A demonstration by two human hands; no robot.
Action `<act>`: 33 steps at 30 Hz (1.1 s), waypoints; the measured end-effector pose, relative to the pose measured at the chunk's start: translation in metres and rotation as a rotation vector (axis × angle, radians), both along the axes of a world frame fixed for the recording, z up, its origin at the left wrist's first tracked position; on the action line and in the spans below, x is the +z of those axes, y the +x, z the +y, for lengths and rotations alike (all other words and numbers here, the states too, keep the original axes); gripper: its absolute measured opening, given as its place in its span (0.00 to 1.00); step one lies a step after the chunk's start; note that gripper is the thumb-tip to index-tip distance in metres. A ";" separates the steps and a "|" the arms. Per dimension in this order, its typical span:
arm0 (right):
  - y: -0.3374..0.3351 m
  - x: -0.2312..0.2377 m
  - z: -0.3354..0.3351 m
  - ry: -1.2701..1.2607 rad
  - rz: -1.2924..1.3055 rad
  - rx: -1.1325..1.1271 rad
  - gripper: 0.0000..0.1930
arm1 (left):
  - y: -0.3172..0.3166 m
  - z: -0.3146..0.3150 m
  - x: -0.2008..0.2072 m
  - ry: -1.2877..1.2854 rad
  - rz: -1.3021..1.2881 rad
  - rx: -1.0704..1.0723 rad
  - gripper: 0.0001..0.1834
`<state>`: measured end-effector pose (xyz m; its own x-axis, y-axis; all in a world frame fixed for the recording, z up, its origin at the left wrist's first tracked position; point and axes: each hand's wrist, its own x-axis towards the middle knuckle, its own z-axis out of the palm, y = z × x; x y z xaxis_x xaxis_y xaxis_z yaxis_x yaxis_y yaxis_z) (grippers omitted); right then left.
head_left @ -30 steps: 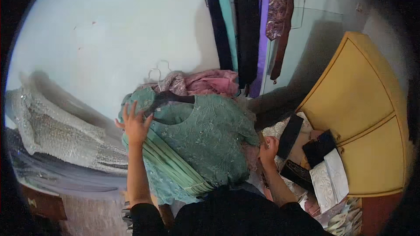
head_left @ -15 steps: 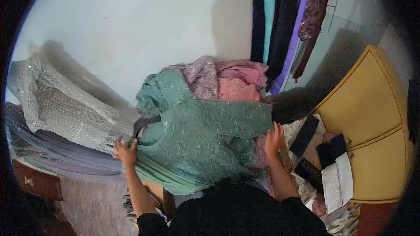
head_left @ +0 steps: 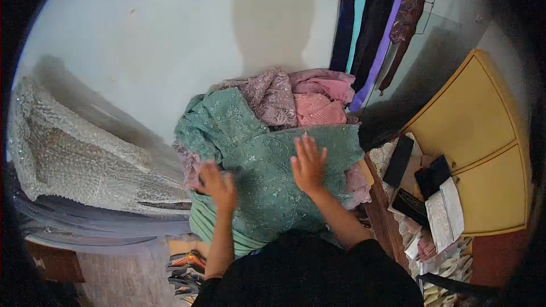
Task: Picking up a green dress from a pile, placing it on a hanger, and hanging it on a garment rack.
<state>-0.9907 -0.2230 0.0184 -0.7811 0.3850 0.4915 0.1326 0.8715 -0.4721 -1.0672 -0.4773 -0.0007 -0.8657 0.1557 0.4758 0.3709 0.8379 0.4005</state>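
Observation:
A green embroidered garment [head_left: 259,185] lies spread over a heap of clothes in front of me. My right hand [head_left: 309,165] is over its upper middle, fingers stretched and apart, holding nothing; whether it touches the cloth I cannot tell. Over the garment's left edge is my left hand [head_left: 218,186], smeared by motion, its thumb apart from the fingers and nothing visible in it. Mauve embroidered cloth [head_left: 276,99] and pink cloth [head_left: 319,109] show behind the green. Plain light green fabric [head_left: 207,216] hangs below, near my left forearm.
At the left, a beaded silvery garment [head_left: 85,153] lies above grey-violet fabric [head_left: 114,227]. Several hangers [head_left: 187,276] show at lower left. To the right are a yellow padded panel [head_left: 489,153], dark flat pieces [head_left: 399,162] and a dark bar [head_left: 455,285]. Long cloths [head_left: 372,40] hang at the back.
Both hands have moved inward from the garment's sides. The dark curved band by my left hand no longer shows there, and a dark bar now shows at lower right. The view has shifted.

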 end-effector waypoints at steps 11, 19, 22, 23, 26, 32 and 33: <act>0.006 -0.034 0.074 0.292 -0.246 0.287 0.24 | -0.019 0.087 -0.057 -0.154 -0.041 -0.085 0.30; 0.048 -0.090 0.214 0.143 0.155 -0.509 0.27 | -0.022 0.093 -0.057 -0.182 -0.057 -0.038 0.30; 0.008 -0.014 0.098 -0.262 -0.142 -0.030 0.27 | -0.022 0.084 -0.065 -0.162 0.011 -0.042 0.31; 0.005 -0.001 0.069 -0.038 -0.103 0.156 0.28 | -0.021 0.084 -0.064 -0.166 0.016 -0.035 0.31; 0.002 -0.009 0.053 0.069 0.030 0.412 0.29 | -0.018 0.091 -0.060 -0.205 -0.015 -0.011 0.31; 0.032 -0.062 0.205 0.112 -0.386 0.142 0.21 | -0.007 0.071 -0.053 -0.257 -0.106 0.100 0.32; 0.068 -0.145 0.274 0.129 -0.386 0.084 0.21 | -0.015 0.099 -0.050 -0.232 -0.096 0.046 0.32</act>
